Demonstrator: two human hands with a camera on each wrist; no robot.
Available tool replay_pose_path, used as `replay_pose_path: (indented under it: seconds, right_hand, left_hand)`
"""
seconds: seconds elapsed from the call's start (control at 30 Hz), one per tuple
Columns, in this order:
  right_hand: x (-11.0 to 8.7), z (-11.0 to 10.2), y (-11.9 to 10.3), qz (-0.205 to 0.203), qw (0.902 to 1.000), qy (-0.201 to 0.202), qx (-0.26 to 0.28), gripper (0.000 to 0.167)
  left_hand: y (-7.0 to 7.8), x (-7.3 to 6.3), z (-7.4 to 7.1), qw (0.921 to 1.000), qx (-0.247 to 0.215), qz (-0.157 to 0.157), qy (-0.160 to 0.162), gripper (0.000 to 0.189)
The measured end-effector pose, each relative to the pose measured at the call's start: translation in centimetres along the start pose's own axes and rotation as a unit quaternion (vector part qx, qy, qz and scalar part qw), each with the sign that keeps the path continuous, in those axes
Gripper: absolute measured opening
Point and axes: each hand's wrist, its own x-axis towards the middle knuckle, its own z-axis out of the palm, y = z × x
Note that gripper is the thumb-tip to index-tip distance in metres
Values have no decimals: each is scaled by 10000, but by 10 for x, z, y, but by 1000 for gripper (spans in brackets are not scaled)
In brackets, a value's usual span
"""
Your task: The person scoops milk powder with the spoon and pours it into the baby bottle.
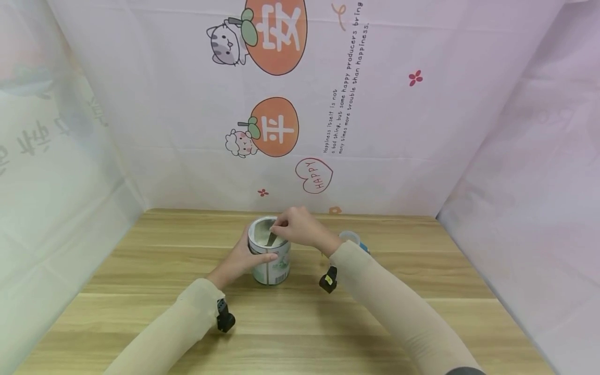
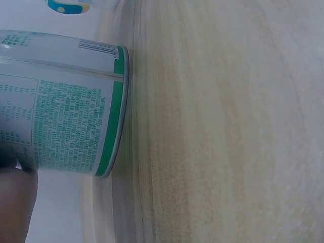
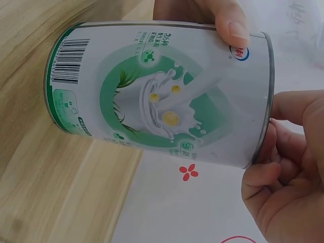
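A white and green milk powder tin (image 1: 272,265) stands open on the table, pale powder inside. My left hand (image 1: 242,259) grips its side, the thumb across the front; part of that hand (image 2: 17,202) shows beside the printed tin (image 2: 66,109) in the left wrist view. Over the mouth, my right hand (image 1: 300,226) pinches a slim dark utensil (image 1: 271,239) that slants down into the tin; its lower end is hidden. In the right wrist view the curled right hand (image 3: 288,177) is at the rim of the tin (image 3: 167,96), and the utensil cannot be seen.
A translucent cup (image 1: 349,238) with something blue (image 1: 364,248) beside it stands behind the right forearm, partly hidden. The wooden table (image 1: 290,328) is bounded by printed white cloth (image 1: 375,182) at the back and sides.
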Motion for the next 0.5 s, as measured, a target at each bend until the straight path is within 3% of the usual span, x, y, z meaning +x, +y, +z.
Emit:
replay_pose_path:
  seconds: [0.23,0.5]
  right_hand:
    - [0,3,1,73,9997,212,-17,17]
    - [0,0,0,469,9979,306,330,21]
  left_hand:
    - [-2,2,2,10000,26,53,35,96]
    - [0,0,1,10000,13,12,27,95]
